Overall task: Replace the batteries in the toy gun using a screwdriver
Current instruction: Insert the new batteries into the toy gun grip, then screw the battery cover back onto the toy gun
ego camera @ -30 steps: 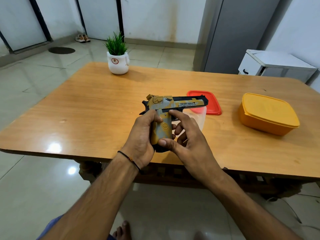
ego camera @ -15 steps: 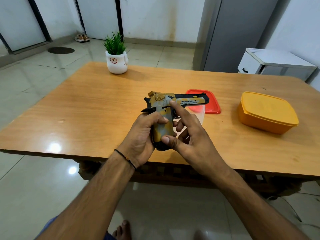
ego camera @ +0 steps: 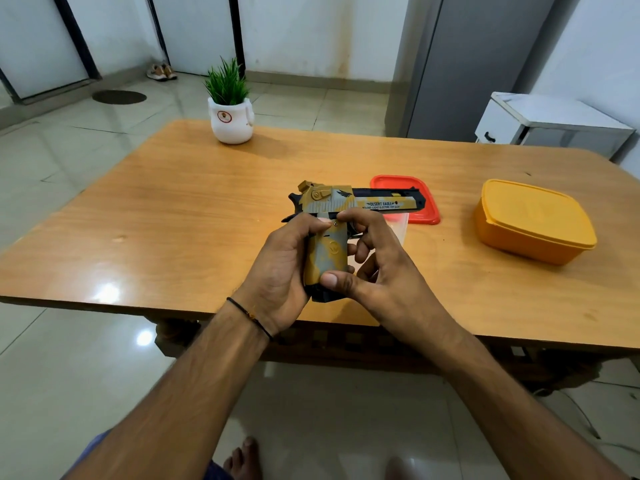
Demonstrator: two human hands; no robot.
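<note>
Hands clamping one toy gun point(ego camera: 346, 202) between them.
Left hand point(ego camera: 277, 268) is wrapping the grip's back; right hand point(ego camera: 384, 271) is pinching the side panel, forefinger beside its one screw point(ego camera: 335, 224). Likely best: keeping that screw facing up, fingers off it. Beyond the right hand are sitting one red lid point(ego camera: 398, 182), one clear tub point(ego camera: 401, 225), one orange box point(ego camera: 533, 220).

On the table point(ego camera: 173, 220), plant pot point(ego camera: 231, 124) at back left, lid point(ego camera: 425, 202) behind the toy gun point(ego camera: 346, 201), box point(ego camera: 533, 220) to the right
</note>
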